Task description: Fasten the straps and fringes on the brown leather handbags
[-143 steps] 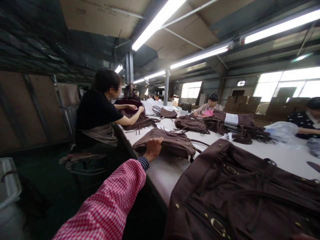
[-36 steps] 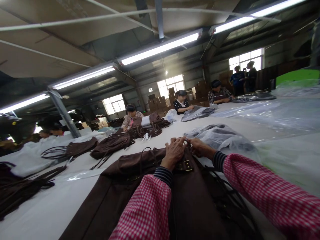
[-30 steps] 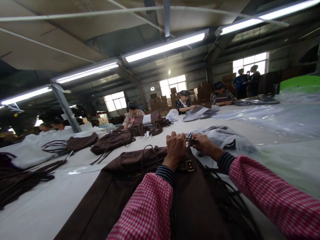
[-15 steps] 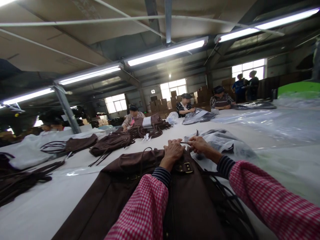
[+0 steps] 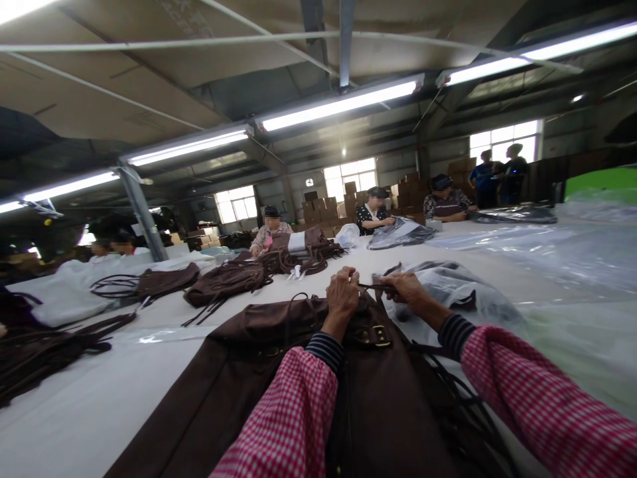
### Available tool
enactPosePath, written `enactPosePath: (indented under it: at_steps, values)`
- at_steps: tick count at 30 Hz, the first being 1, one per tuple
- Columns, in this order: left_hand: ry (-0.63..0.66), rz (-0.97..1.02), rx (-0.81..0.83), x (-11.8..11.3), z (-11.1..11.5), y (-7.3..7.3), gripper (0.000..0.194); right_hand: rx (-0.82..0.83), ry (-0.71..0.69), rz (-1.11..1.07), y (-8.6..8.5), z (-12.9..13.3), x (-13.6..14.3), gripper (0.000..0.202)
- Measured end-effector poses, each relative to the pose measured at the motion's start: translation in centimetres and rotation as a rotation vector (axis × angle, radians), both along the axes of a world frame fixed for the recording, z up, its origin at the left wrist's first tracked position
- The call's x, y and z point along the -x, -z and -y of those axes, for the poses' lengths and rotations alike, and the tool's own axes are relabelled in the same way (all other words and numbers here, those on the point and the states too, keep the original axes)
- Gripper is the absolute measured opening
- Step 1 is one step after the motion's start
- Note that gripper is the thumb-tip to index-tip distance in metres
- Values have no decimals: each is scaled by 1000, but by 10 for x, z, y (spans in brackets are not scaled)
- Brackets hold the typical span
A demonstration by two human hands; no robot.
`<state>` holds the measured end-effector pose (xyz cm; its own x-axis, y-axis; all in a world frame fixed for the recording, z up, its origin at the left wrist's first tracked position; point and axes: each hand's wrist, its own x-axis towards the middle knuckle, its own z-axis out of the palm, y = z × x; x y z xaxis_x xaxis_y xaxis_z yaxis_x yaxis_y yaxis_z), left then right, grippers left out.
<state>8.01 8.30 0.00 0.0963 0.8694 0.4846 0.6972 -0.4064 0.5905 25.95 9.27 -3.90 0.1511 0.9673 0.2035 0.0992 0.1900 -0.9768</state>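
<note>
A large dark brown bag (image 5: 199,392) lies across the table in front of me, with brass buckles (image 5: 381,335) on its front. A thin brown strap (image 5: 369,287) runs between my hands above the bag's top edge. My left hand (image 5: 342,293) is closed at the strap's left end, its fingertips pinched together. On the other side, my right hand (image 5: 409,291) grips the strap, and a short length sticks up past its fingers. Loose cords (image 5: 462,392) hang along the bag's right side. What lies under my left palm is hidden.
Beyond my right hand lies a clear plastic bag (image 5: 448,279) with something dark in it. More brown bags (image 5: 226,279) lie on the white table (image 5: 164,358) to the left. Plastic sheets (image 5: 572,252) cover its right part. Several people work along the far side.
My left hand has gone from resting with its fingers spread on the bag to a raised pinch at the strap. The strap is now stretched straighter between my hands. The view has shifted slightly.
</note>
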Motion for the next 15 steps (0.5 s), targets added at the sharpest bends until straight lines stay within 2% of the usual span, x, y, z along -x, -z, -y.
enactPosePath:
  at_steps: [4,8,11,15]
  values:
    - [42,169,24,0,-3,-4,33,-84,-30,-113,-20,13,1,34]
    - [159,351,151,-2,-10,-3,53,-173,-286,-94,-47,31,14,40]
    - [243,488,280,1,-12,-5,58,-256,-450,-21,-62,42,26,35]
    - [346,643,353,8,-7,-11,57,-285,-470,-19,-71,45,31,33]
